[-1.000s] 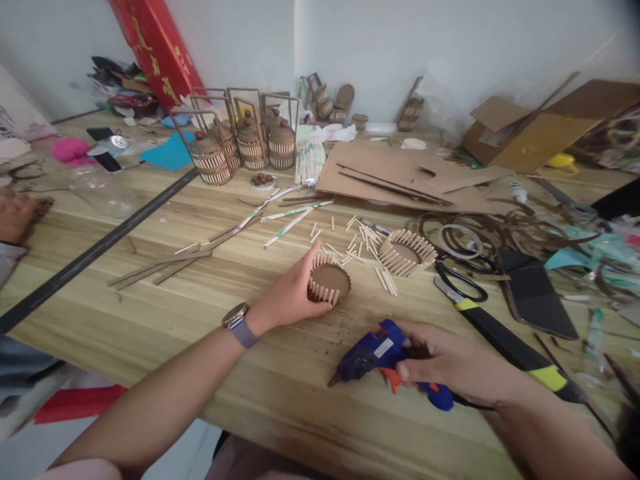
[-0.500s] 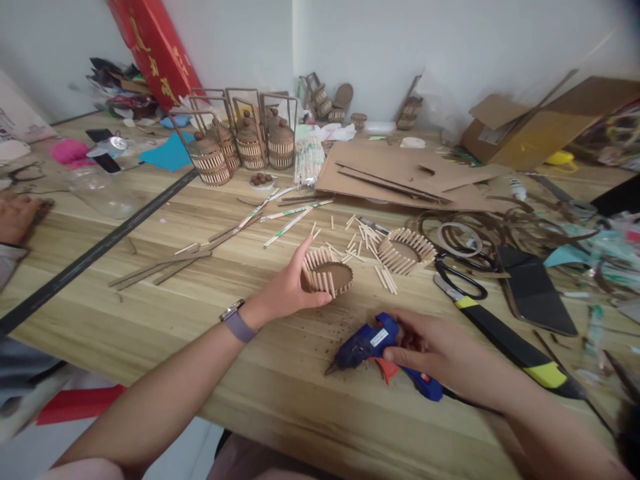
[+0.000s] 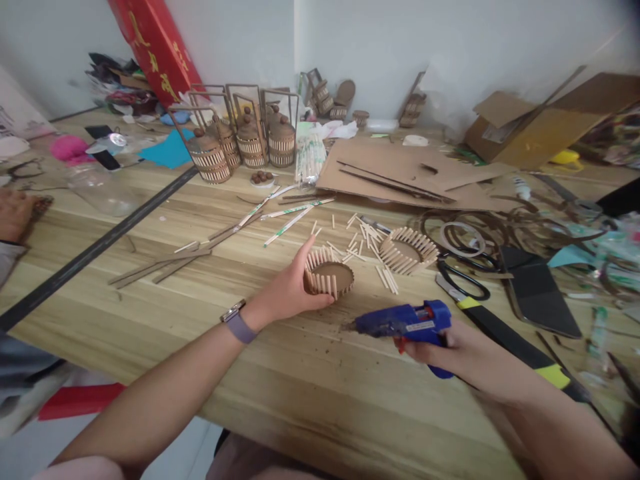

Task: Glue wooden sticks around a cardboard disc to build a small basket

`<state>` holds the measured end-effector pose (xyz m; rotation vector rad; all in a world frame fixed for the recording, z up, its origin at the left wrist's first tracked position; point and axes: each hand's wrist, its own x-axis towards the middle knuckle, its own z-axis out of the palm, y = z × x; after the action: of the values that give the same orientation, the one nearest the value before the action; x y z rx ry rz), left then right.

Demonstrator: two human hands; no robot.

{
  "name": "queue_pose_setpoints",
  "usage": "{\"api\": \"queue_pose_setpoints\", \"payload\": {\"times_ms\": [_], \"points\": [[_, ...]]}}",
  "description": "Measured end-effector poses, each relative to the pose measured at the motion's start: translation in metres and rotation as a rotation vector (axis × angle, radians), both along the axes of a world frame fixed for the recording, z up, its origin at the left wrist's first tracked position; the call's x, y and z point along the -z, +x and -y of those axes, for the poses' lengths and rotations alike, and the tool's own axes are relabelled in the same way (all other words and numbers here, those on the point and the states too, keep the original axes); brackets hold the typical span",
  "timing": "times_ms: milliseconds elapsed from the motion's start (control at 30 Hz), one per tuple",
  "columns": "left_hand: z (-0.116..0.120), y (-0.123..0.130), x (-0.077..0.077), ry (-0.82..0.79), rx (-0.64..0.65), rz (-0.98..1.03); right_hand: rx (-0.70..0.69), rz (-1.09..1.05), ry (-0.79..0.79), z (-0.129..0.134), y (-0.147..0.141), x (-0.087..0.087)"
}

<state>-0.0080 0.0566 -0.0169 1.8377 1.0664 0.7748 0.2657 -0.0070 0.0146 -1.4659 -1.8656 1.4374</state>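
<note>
My left hand [image 3: 293, 287] grips a small round tray [image 3: 340, 275] of brown card, its thumb at the near side. Short wooden sticks stand along part of the tray's rim, and the rest of the edge looks corrugated and bare. In my right hand [image 3: 445, 350] is a blue glue gun [image 3: 405, 321], its nozzle pointing left, just below and right of the tray. A second round tray [image 3: 409, 251], ringed with sticks, rests on the table behind the glue gun. Loose cut sticks [image 3: 367, 237] lie scattered between the two trays.
Lidded miniature baskets with tall handles [image 3: 245, 143] stand at the back left. Cardboard [image 3: 390, 173] lies behind the sticks. To the right are scissors [image 3: 465, 280], a yellow-black knife [image 3: 505, 333] and a dark phone [image 3: 543, 290]. Another person's hand [image 3: 15, 213] is at far left.
My right hand has lifted the glue gun and turned it upright, so its nozzle swings up and right, closer to level with the tray. The left hand and tray have barely moved.
</note>
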Motion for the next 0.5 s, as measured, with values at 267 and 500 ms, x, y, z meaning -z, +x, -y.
{"api": "queue_pose_setpoints", "payload": {"times_ms": [267,500], "points": [[0.0,0.001,0.001,0.005,-0.003,-0.047,0.158,0.102,0.23,-0.002,-0.001,0.011],[0.001,0.002,0.002,0.034,0.006,-0.057,0.181,0.139,0.277,0.002,-0.008,0.014]]}}
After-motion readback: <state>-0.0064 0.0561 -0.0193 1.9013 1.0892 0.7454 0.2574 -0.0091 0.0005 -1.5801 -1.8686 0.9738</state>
